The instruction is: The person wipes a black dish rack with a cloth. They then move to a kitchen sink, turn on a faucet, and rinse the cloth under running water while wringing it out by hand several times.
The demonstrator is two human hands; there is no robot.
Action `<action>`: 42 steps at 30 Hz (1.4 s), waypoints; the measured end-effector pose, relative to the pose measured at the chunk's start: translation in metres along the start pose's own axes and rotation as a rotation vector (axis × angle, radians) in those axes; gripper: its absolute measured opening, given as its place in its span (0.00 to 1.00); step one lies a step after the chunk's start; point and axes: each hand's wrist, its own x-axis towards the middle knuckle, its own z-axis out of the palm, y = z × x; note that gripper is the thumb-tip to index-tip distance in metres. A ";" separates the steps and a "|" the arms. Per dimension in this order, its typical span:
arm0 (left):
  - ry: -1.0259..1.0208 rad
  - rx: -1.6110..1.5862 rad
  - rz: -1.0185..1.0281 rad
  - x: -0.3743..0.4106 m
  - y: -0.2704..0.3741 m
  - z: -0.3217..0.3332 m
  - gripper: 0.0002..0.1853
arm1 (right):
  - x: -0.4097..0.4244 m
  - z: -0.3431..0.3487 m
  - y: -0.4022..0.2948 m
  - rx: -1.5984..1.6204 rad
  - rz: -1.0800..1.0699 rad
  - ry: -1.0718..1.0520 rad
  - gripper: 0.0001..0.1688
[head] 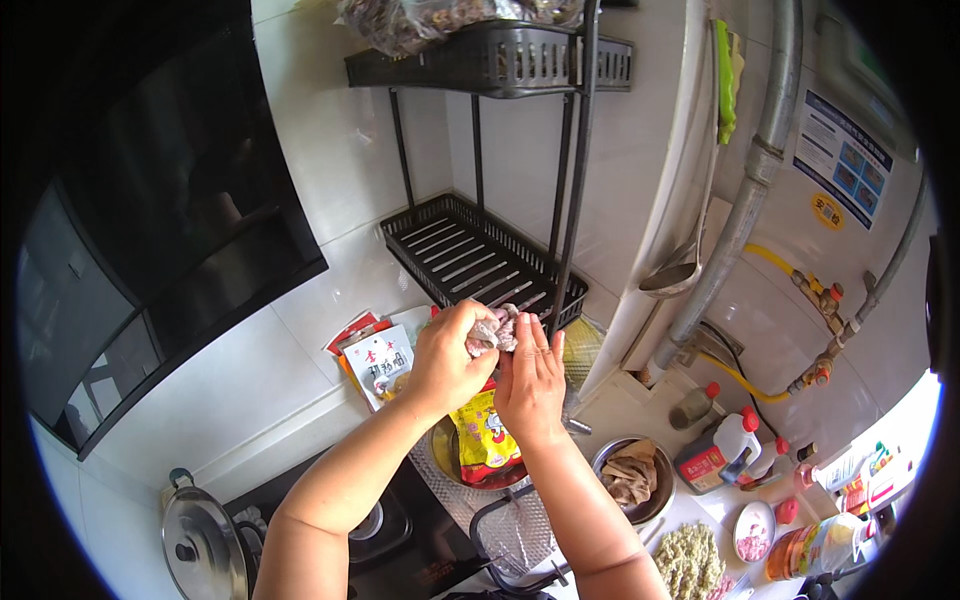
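Note:
A crumpled pinkish-grey cloth point(508, 331) is gripped in my left hand point(452, 360), at the front corner of a black plastic rack's lower shelf point(480, 259). My right hand point(534, 375) lies close beside the cloth, fingers stretched out nearly flat and fingertips near the shelf's front rim. Whether its fingertips touch the rim or the cloth is hard to tell. The shelf's slatted base is bare. Below my hands, a yellow and red food packet point(484, 435) rests in a round bowl point(444, 442).
A filled plastic bag point(450, 22) sits on the upper shelf point(525, 64). Left are seasoning packets point(379, 356), a black cooktop point(420, 540) and a lidded pot point(202, 544). Right are a metal bowl point(664, 491) with brown cloth, bottles point(716, 454), a ladle point(671, 279) and a pipe point(720, 247).

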 end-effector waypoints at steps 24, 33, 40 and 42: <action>0.207 0.220 -0.210 0.012 -0.015 0.002 0.14 | 0.003 -0.013 0.007 0.342 0.076 -0.016 0.49; 0.177 0.089 -0.085 -0.011 0.005 0.019 0.17 | 0.001 -0.015 0.007 0.346 0.134 -0.003 0.46; 0.299 0.206 -0.173 0.001 -0.019 0.013 0.17 | 0.002 -0.012 0.007 0.318 0.067 -0.023 0.47; 0.298 0.148 -0.123 -0.010 -0.005 0.022 0.17 | 0.001 -0.010 0.007 0.290 0.067 -0.005 0.46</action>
